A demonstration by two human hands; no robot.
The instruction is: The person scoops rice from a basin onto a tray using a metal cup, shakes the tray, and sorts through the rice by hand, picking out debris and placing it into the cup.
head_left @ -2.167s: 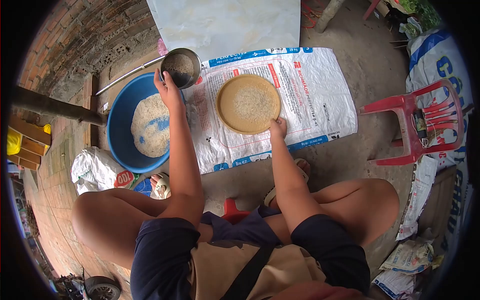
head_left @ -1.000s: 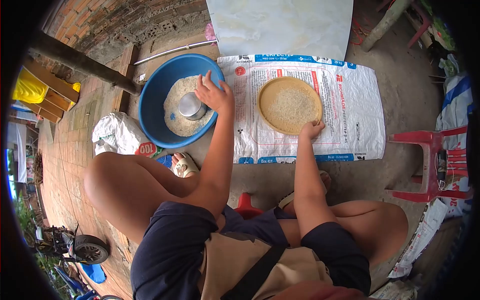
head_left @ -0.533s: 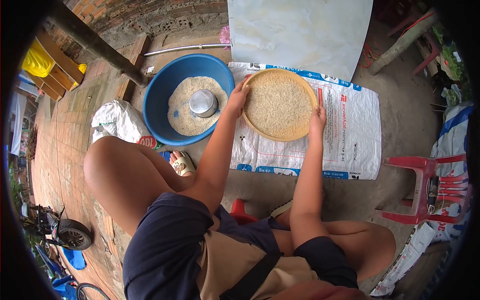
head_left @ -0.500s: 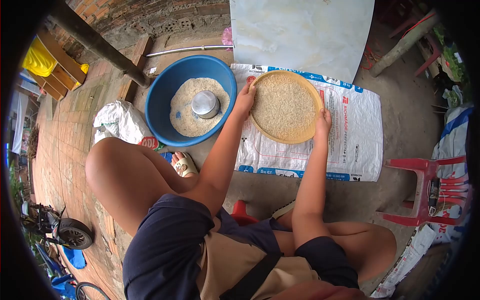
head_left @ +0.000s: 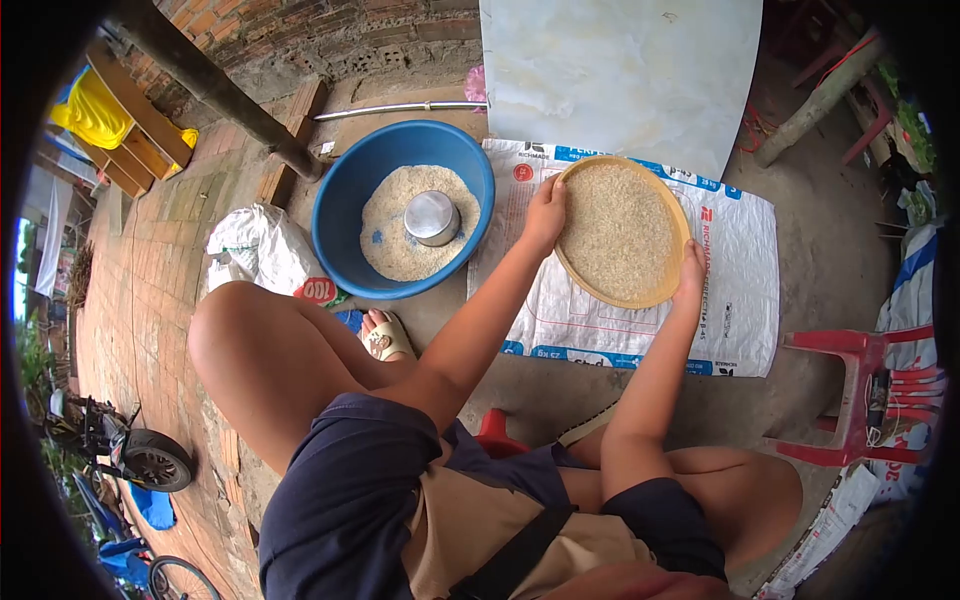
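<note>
My left hand grips the upper-left rim of a round, shallow tan winnowing tray. On the opposite side, my right hand is closed on the tray's rim, with the thumb up along the edge. Pale rice grains cover most of the tray's floor. The tray is held over a flattened white woven sack. To the left stands a blue basin with more rice in it. A round metal tin rests on that rice, beside small blue bits.
A pale marbled panel stands behind the sack. A crumpled white bag lies left of the basin. At right is a red plastic chair. A wooden post leans at upper left, and a motorbike wheel shows at lower left.
Both hands have shifted the tray to the right over the sack, away from the basin. The whole view has also moved slightly. Both hands keep their hold.
</note>
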